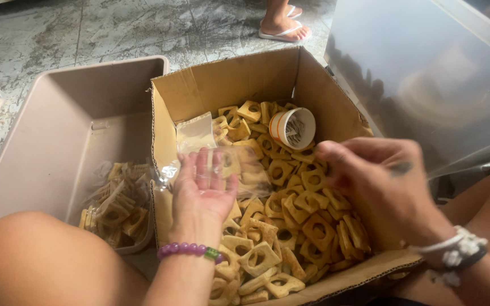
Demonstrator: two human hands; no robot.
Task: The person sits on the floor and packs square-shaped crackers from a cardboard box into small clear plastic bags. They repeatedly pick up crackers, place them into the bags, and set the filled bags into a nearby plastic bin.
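Clear plastic bag [199,150] lay across the open palm of the left hand [202,190], above the left part of the cardboard box [228,85]; the bag looked empty, its upper end reaching toward the box's back wall.

Far left, a beige plastic tub [58,136] stood on the grey floor [114,28], touching the box's left wall. In its near corner sat filled clear packets of biscuits [117,207]. A bare knee [35,255] covered the tub's near edge.

Left hand: palm up, fingers [202,164] extended and slightly spread, supporting the bag from beneath; whether they gripped it, I could not tell. A purple bead bracelet [188,249] sat on the wrist.

The box held a loose heap of tan, roughly square biscuits with holes [290,209]. A small white cup with orange stripes [293,127] lay tilted among them near the back wall.

Right hand [381,187] was over the right side of the box, blurred, back of hand up, fingers [336,156] curled inward; whether they held anything could not be told. A white bracelet [460,252] was on that wrist.

Far right, a translucent plastic bin [426,73] stood just beside the box. At the top, another person's foot in a sandal [282,25] stood on the floor.
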